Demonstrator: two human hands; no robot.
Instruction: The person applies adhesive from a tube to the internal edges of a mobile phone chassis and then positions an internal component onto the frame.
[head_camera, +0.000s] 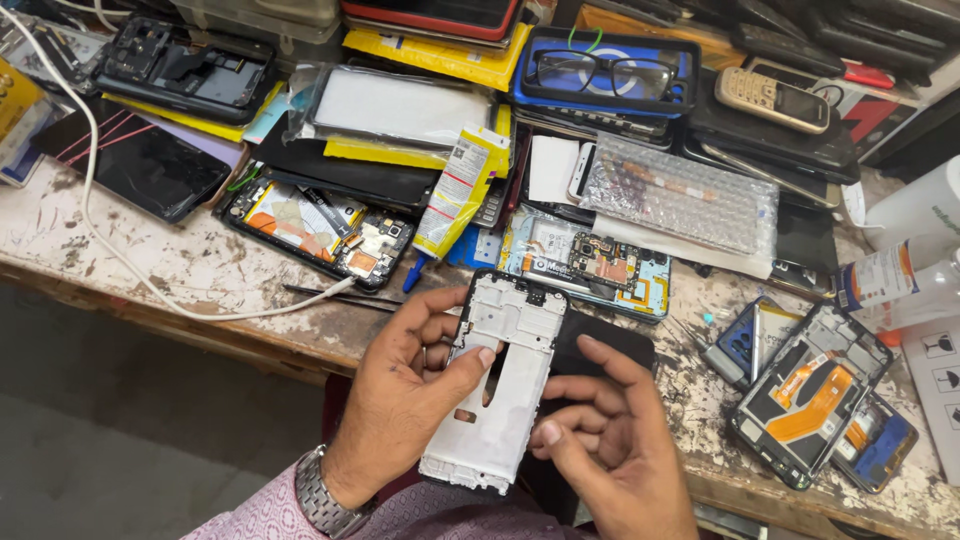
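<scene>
I hold a white phone frame, long and flat with a black top edge, upright over the front edge of the workbench. My left hand grips its left side, thumb pressed across the middle. My right hand holds the right side, index finger stretched along the edge, thumb against the lower part. A dark flat phone part lies just behind the frame. A metal watch is on my left wrist.
The bench is crowded with opened phones: one with its board showing, another, one with an orange flex cable. Black tweezers and a white cable lie at the left. Glasses, a bubble-wrap pack, bottles.
</scene>
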